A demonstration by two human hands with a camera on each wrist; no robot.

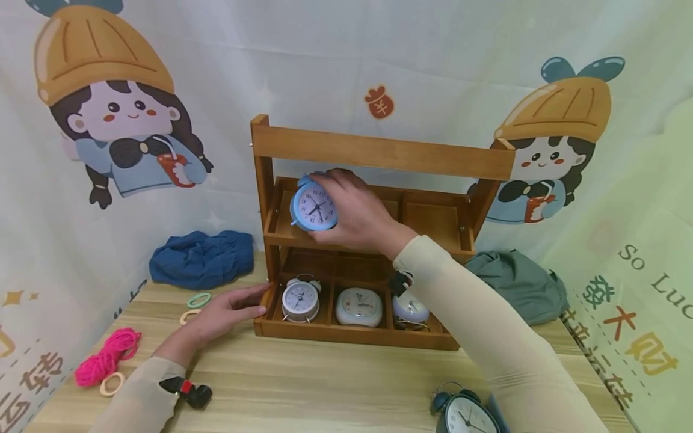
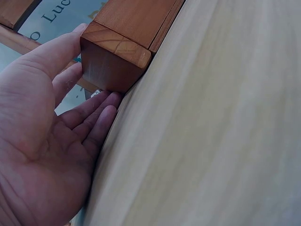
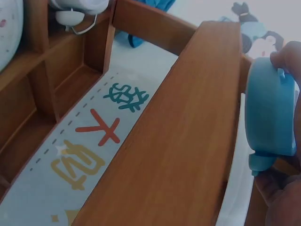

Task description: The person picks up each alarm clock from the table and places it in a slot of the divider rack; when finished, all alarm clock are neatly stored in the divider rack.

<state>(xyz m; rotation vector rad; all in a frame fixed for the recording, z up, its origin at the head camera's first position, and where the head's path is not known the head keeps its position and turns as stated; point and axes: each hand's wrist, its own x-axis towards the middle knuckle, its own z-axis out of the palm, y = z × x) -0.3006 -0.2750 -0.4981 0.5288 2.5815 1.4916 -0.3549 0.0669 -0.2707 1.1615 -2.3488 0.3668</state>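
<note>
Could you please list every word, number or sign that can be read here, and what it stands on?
"So Luc" (cut off): backdrop, right
"發大财": backdrop, right
"运转": backdrop, lower left
"¥": red pouch print
Numerals on the blue clock and other clocks: too small to read surely.
Remaining lettering: partly hidden.

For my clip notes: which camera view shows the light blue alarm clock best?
The head view: there the light blue alarm clock, held in the right hand, shows its dial almost face-on. The right wrist view shows mainly its casing, side-on; the left wrist view does not show it.
</note>
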